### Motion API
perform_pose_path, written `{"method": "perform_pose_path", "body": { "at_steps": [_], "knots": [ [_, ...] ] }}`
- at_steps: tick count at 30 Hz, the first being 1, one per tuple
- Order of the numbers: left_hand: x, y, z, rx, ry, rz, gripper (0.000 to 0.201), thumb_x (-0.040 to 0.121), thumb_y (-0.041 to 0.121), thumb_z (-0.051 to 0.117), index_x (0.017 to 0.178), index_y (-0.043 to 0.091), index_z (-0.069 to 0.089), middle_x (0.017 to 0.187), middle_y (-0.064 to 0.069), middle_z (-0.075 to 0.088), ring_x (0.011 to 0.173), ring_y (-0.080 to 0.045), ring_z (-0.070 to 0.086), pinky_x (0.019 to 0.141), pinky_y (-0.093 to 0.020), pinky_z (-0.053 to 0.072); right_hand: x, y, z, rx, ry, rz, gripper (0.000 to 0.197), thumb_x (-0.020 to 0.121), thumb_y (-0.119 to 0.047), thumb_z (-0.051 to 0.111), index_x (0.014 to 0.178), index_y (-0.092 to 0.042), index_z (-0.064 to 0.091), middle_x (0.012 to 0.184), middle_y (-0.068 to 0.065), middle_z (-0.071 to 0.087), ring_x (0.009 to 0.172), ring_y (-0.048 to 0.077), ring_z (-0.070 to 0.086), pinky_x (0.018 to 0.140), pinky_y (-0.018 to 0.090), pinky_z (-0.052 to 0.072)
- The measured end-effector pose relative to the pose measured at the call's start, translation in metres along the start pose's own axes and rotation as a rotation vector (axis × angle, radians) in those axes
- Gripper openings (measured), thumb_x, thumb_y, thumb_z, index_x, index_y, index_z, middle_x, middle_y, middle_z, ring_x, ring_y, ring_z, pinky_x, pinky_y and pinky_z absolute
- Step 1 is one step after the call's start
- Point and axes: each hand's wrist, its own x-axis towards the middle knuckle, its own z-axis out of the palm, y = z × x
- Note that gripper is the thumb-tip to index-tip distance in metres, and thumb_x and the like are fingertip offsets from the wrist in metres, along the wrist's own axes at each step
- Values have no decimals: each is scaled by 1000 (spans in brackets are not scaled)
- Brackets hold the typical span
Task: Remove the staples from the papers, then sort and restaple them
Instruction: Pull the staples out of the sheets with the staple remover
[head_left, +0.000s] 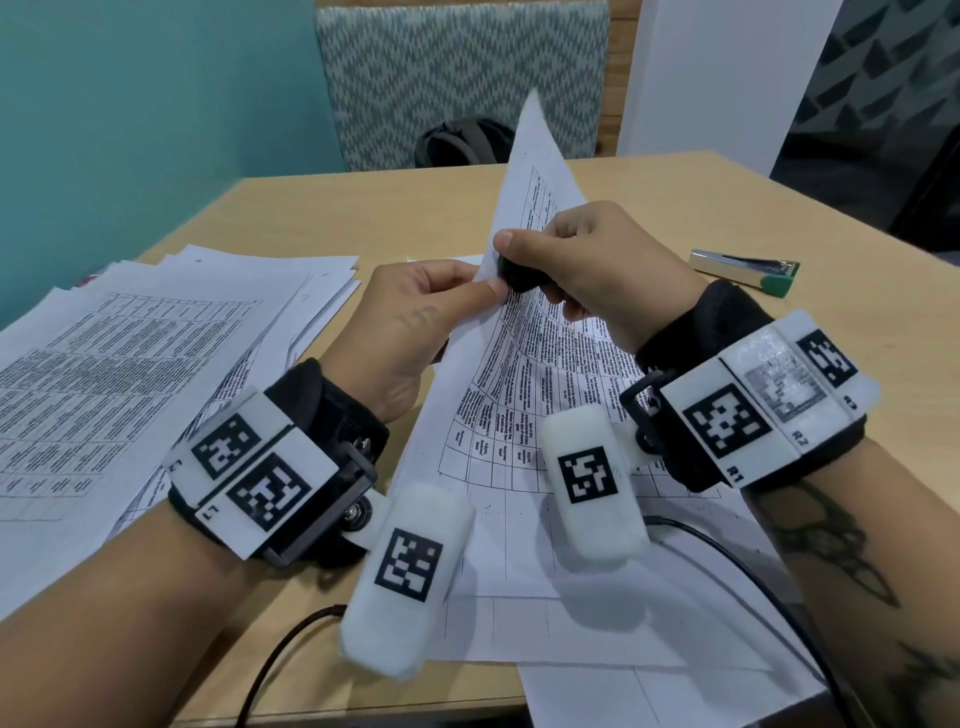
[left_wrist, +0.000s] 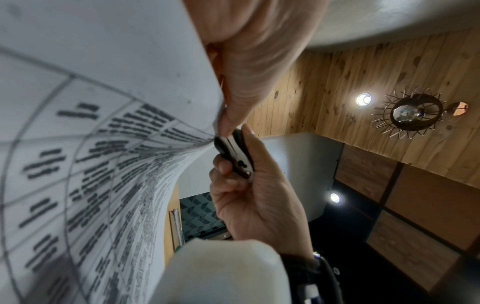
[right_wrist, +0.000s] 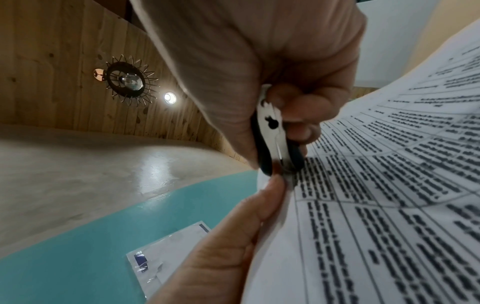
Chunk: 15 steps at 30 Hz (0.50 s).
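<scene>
A printed sheaf of papers (head_left: 540, 374) with a table of text is lifted off the desk, its far corner sticking up. My left hand (head_left: 415, 312) pinches the sheaf's edge between thumb and fingers. My right hand (head_left: 587, 260) grips a black staple remover (head_left: 519, 275), its jaws squeezed together against the paper right beside the left thumb. The staple remover (left_wrist: 233, 152) shows its metal claws in the left wrist view, and the staple remover (right_wrist: 278, 142) bites the papers (right_wrist: 389, 185) in the right wrist view. The staple itself is hidden.
A spread stack of printed papers (head_left: 130, 374) lies on the wooden desk (head_left: 389, 208) at the left. A silver stapler with a green end (head_left: 748, 270) lies at the right. More sheets (head_left: 597, 623) and a black cable (head_left: 753, 577) lie near the front edge. A patterned chair (head_left: 462, 78) stands behind.
</scene>
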Motion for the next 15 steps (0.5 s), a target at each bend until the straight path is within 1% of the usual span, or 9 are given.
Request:
{"method": "perform_pose_path", "body": {
  "at_steps": [2, 4, 6, 8, 10, 12, 13, 15],
  "knots": [
    [1, -1, 0, -1, -1, 15, 9, 84, 4, 61, 76, 7, 64, 80, -16, 61, 73, -26, 55, 75, -38, 45, 0, 0, -1, 28, -12, 4, 21, 89, -25, 61, 83, -7, 53, 62, 10, 42, 48, 14, 35, 36, 16, 28],
    [2, -3, 0, 18, 4, 47, 8, 81, 3, 65, 74, 7, 63, 73, -12, 61, 62, -20, 56, 66, -29, 48, -1, 0, -1, 52, -57, 24, 21, 90, -25, 60, 88, -4, 57, 58, 8, 41, 45, 14, 33, 36, 15, 27],
    [2, -3, -1, 68, 14, 81, 8, 77, 4, 68, 72, 7, 63, 67, -8, 60, 54, -12, 54, 58, -21, 47, -1, -1, -2, 59, -101, 46, 28, 90, -26, 59, 96, 2, 62, 60, 10, 43, 46, 14, 33, 36, 15, 25],
    [3, -2, -1, 101, 17, 109, 10, 76, 4, 70, 69, 7, 63, 63, -6, 59, 50, -9, 52, 53, -17, 44, 0, -2, -3, 45, -106, 60, 37, 90, -26, 59, 101, 9, 64, 65, 14, 46, 46, 14, 32, 35, 14, 24],
    [3, 0, -1, 128, 20, 126, 12, 76, 5, 71, 67, 8, 64, 61, -6, 59, 49, -9, 52, 52, -17, 43, 1, -2, -6, 7, -89, 71, 39, 89, -26, 59, 100, 11, 64, 71, 16, 48, 46, 14, 32, 35, 14, 22],
    [4, -1, -1, 178, 22, 139, 15, 76, 8, 73, 64, 12, 65, 63, -8, 60, 54, -15, 53, 57, -23, 44, 2, -2, -8, -26, -71, 79, 40, 88, -27, 60, 97, 12, 65, 72, 16, 50, 46, 14, 32, 35, 15, 22],
    [4, -2, 1, 199, 28, 142, 17, 75, 10, 74, 62, 14, 65, 64, -9, 60, 58, -18, 53, 60, -27, 43, 2, -2, -7, -47, -66, 76, 40, 87, -27, 61, 95, 12, 65, 69, 16, 51, 46, 14, 32, 34, 15, 22],
    [10, -6, 1, 260, 84, 145, 20, 72, 14, 74, 57, 18, 62, 66, -10, 58, 64, -20, 50, 63, -31, 39, -1, -4, -6, -104, -60, 62, 33, 86, -27, 61, 80, 4, 68, 59, 10, 54, 45, 14, 33, 34, 15, 24]
  ]
}}
